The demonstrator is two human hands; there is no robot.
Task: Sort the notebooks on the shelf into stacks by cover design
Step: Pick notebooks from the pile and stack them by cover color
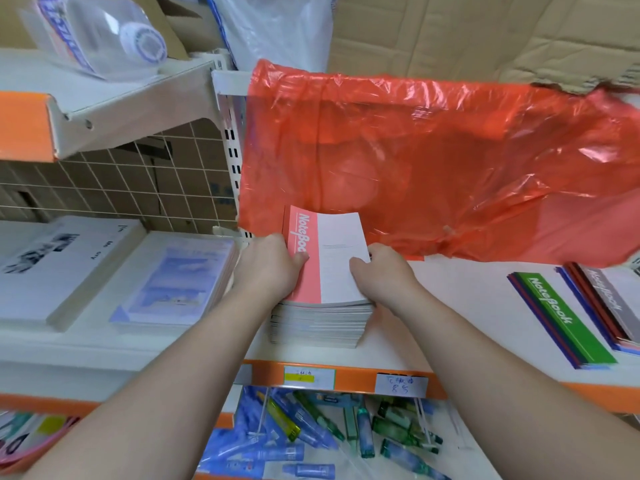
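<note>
Notebook stacks on the shelf [450, 306]: five.

- One middle stack [318, 323], topped by one pink-covered notebook [325, 258].
- Two stacks to its right: one green-topped stack [561, 323] and one grey-topped stack [609, 299].
- Two stacks to its left: one white-covered stack [52, 271] and one pale blue stack [176, 282].

Notebooks per stack: edges too thin to count.

Red plastic bag [433, 168]: one.

Labels on the orange edge: two, a yellow-marked label [309, 377] and a handwritten label [401, 384].

Clear bottle [104, 32] above: one.

Small blue and green items [311, 434] below: a heap, not countable.

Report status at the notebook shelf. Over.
Left hand, right hand gripping pink notebook by its sides. It sits atop the centre stack. Red bag drapes just behind it.
</note>
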